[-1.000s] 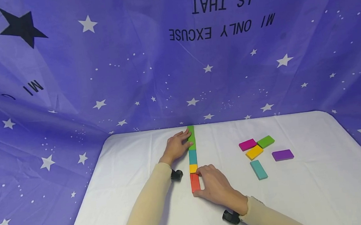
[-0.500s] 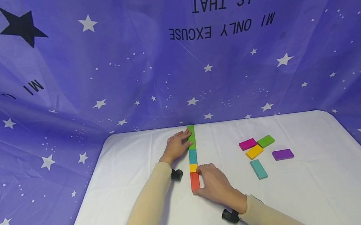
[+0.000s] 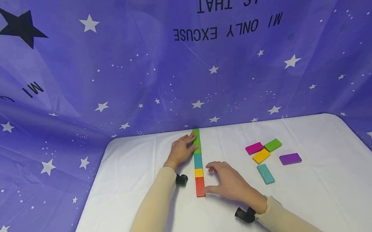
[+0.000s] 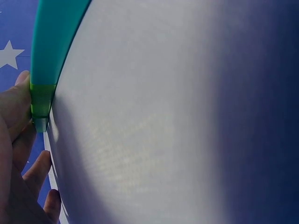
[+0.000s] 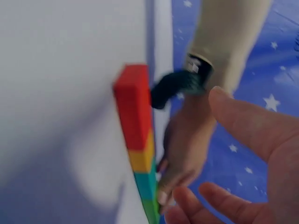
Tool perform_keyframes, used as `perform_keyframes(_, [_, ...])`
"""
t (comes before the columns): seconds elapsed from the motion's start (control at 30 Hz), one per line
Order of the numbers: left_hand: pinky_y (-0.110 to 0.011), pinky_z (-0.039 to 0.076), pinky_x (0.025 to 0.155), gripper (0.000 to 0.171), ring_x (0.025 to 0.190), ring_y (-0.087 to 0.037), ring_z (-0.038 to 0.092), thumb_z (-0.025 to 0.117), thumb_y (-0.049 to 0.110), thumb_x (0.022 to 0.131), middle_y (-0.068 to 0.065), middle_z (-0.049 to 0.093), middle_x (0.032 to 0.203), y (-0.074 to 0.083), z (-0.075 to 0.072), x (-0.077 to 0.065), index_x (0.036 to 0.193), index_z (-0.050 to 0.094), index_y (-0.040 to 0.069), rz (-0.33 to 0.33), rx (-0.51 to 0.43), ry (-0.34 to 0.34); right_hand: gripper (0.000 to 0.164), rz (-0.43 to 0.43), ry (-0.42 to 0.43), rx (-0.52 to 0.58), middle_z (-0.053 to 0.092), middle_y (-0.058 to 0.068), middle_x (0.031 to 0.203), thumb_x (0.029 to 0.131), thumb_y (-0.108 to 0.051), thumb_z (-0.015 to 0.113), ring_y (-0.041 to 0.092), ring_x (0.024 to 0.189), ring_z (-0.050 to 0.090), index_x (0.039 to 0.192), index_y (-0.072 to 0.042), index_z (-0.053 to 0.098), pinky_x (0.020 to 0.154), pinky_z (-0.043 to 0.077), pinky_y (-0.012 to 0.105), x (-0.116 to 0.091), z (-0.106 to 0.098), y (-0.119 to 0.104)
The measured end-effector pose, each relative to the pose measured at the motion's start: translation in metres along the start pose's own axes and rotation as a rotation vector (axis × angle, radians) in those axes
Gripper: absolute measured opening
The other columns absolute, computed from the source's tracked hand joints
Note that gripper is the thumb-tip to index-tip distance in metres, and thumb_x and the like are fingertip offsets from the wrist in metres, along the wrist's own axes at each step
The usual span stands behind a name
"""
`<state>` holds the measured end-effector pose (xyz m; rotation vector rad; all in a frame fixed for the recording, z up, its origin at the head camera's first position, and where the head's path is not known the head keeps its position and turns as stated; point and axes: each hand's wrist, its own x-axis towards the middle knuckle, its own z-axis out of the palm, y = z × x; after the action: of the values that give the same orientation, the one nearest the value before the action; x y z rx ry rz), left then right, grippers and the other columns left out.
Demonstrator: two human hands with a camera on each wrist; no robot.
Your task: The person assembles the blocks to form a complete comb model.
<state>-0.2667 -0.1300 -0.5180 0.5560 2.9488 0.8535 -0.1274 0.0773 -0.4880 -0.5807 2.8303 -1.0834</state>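
Observation:
A straight row of coloured blocks runs away from me on the white table. Red block [image 3: 200, 186] is nearest, then a short yellow block [image 3: 199, 173], a teal block [image 3: 198, 161] and a green stretch [image 3: 197, 141] at the far end. My left hand [image 3: 181, 152] rests against the left side of the green stretch with thumb and fingertips touching it. Just right of the red block my right hand [image 3: 228, 180] is spread, thumb close to the block's edge. Nothing lies between the right fingers, and the right wrist view shows a gap between that hand [image 5: 280, 154] and the row.
Loose blocks lie to the right: magenta [image 3: 254, 148], green [image 3: 273, 145], yellow [image 3: 261, 156], purple [image 3: 290, 159] and teal [image 3: 265, 174]. A purple cloth [image 3: 155, 60] with stars hangs behind the table [image 3: 336, 191].
My right hand has let go of the red block and moved slightly right, its fingers spreading. The left hand stays on the green stretch.

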Motion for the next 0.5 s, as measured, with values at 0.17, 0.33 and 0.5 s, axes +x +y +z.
perform_keyframes(0.17, [-0.053, 0.028, 0.115, 0.051, 0.144, -0.024, 0.04, 0.066, 0.032, 0.097, 0.003, 0.045, 0.155, 0.003, -0.003, -0.001, 0.144, 0.057, 0.014, -0.006, -0.013, -0.005, 0.066, 0.025, 0.02, 0.052, 0.067, 0.001, 0.112, 0.074, -0.037, 0.09, 0.018, 0.106, 0.059, 0.128, -0.014, 0.062, 0.094, 0.049, 0.044, -0.003, -0.021, 0.007])
perform_keyframes(0.33, [-0.053, 0.028, 0.115, 0.05, 0.144, -0.026, 0.04, 0.067, 0.031, 0.097, 0.002, 0.045, 0.155, 0.005, -0.003, -0.001, 0.143, 0.057, 0.013, 0.002, -0.023, -0.001, 0.064, 0.03, 0.02, 0.062, 0.066, 0.003, 0.119, 0.077, -0.037, 0.088, 0.023, 0.11, 0.06, 0.13, -0.015, 0.061, 0.094, 0.05, 0.046, -0.009, -0.036, 0.015])
perform_keyframes(0.5, [-0.053, 0.029, 0.114, 0.05, 0.144, -0.024, 0.04, 0.067, 0.031, 0.097, 0.003, 0.045, 0.155, 0.003, -0.002, -0.001, 0.143, 0.058, 0.013, -0.003, -0.021, 0.001, 0.064, -0.03, 0.058, 0.061, 0.065, 0.003, 0.121, 0.078, -0.038, 0.087, 0.026, 0.108, 0.061, 0.131, -0.014, 0.061, 0.089, 0.054, 0.044, -0.015, -0.051, 0.027])
